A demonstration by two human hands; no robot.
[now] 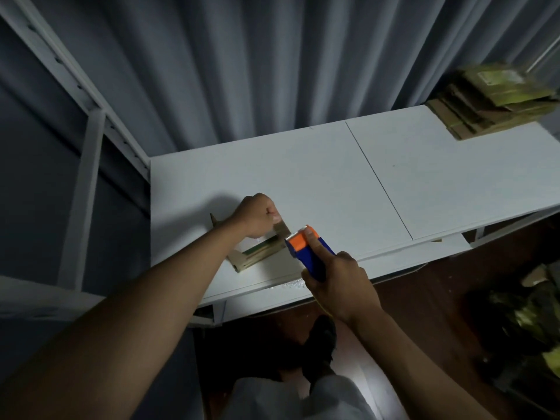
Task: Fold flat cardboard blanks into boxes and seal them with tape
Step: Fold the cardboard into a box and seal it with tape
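Left hand: my left hand (257,214) is curled into a fist on top of the box (257,250), knuckles up; fingers tucked under and pressed together, thumb tip bearing on the box's far right corner. I cannot tell whether the hidden fingertips pinch a flap or only press.
Right hand: my right hand (339,280) is wrapped round the blue handle of the dispenser (306,247); fingers closed tight on the grip, one fingertip laid forward on the orange head.
Dispenser: blue body, orange head with a toothed edge; the head points toward my left thumb and sits just beside the box's right end. I cannot tell whether it touches.
Box: small brown cardboard, lying low on the table (333,177) directly under my left fist; its near edge shows below my left wrist, one flap tip sticks out behind the wrist. A green printed strip shows along the side facing my right fingers.
Table: white top with a dark seam running across it, well to the right of my right fingers.
Blanks: a stack of flat blanks (491,104) at the far right corner of the table, well apart from both hands; blurred.
Curtain: grey curtain (272,71) beyond my left knuckles.
Frame: white metal frame (88,140) to the left of my left forearm.
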